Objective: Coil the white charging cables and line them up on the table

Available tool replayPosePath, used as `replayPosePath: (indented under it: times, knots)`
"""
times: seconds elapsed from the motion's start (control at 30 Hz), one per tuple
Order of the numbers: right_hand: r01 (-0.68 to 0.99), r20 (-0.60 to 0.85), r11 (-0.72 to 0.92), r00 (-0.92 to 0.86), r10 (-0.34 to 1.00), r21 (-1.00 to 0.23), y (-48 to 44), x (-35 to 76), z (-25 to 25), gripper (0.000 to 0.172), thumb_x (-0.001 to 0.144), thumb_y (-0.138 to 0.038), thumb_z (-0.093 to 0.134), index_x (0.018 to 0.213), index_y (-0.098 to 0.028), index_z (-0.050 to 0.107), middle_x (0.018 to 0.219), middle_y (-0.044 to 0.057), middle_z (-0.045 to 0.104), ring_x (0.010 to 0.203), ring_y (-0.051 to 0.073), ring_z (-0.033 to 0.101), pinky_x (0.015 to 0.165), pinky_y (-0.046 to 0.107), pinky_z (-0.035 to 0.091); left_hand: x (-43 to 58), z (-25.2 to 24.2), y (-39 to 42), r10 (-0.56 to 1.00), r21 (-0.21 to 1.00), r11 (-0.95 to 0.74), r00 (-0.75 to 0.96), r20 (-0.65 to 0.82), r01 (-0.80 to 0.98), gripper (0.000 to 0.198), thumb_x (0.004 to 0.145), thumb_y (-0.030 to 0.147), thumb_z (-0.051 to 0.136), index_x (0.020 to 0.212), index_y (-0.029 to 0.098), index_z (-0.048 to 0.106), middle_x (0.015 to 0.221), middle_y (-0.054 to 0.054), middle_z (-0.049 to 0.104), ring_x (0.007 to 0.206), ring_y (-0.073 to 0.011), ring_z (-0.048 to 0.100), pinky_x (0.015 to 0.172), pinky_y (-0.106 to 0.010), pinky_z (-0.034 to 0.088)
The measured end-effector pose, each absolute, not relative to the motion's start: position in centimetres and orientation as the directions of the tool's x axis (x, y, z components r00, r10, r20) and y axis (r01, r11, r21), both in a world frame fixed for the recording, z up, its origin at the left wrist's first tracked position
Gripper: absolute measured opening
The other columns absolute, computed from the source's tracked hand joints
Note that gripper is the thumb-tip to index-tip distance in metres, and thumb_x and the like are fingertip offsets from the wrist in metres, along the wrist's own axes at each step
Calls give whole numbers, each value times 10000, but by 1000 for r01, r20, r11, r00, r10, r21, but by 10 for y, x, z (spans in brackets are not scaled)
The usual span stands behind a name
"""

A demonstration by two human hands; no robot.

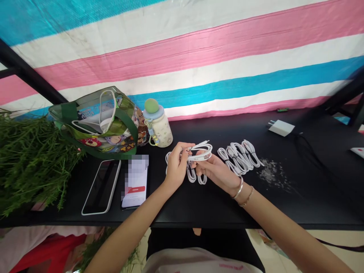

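Note:
A coiled white charging cable (205,151) is held between my two hands above the black table. My left hand (178,161) is closed on its left end, thumb and fingers pinching the coil. On the coil's lower right side, my right hand (217,171) grips it, the fingers partly hidden. Below and behind the hands lie more coiled white cables (191,175), partly covered by them. To the right, a row of bundled white cables (240,157) with dark ties rests on the tabletop.
Two phones, one dark-screened (101,186) and one lit (138,189), lie left of my hands. Behind them stand a green clear bag (109,131) and a bottle (160,129). Leafy greenery (31,159) covers the far left. A white charger (281,128) and small white scraps (273,174) lie right.

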State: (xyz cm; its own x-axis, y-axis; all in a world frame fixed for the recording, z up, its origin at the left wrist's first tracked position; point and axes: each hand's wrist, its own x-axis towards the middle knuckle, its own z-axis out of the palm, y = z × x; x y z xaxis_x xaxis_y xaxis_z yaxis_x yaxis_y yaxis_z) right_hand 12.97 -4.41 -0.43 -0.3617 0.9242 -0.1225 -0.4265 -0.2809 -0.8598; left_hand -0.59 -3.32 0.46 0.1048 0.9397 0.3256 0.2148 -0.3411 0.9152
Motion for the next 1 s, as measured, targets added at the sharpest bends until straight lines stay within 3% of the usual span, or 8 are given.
replayPosePath:
  times: [0.23, 0.43, 0.8, 1.0]
  knots:
    - [-450, -125, -321, -412, 902, -833, -46, 129, -3, 359, 622, -428, 792, 724, -202, 532, 643, -50, 609, 430, 47, 459, 475, 223, 433, -6, 9, -35, 892, 830, -450, 114, 438, 328, 221, 885, 170, 399, 884, 188, 619, 868, -36, 678, 771, -143, 618, 721, -260, 472]
    - [-379, -44, -189, -360, 932, -906, -48, 127, -2, 392, 638, -477, 765, 807, -219, 523, 635, -56, 600, 418, 66, 453, 447, 247, 404, -7, 9, -35, 868, 784, -489, 125, 480, 383, 218, 879, 170, 410, 889, 193, 627, 848, -26, 679, 760, -136, 620, 700, -247, 468]
    - [-358, 15, -95, -293, 956, -929, -49, 125, -2, 424, 640, -493, 764, 871, -230, 525, 628, -54, 601, 472, 79, 437, 484, 249, 383, -8, 9, -32, 954, 927, -300, 86, 288, 225, 169, 873, 177, 440, 915, 184, 603, 860, -22, 687, 787, -136, 643, 713, -238, 487]
    - [-341, 29, -66, -266, 964, -938, -48, 127, 3, 424, 632, -537, 750, 834, -235, 532, 615, -53, 590, 476, 83, 419, 497, 257, 370, -10, 4, -29, 952, 945, -290, 145, 269, 151, 172, 885, 226, 443, 949, 183, 596, 831, -22, 664, 795, -141, 638, 714, -245, 486]
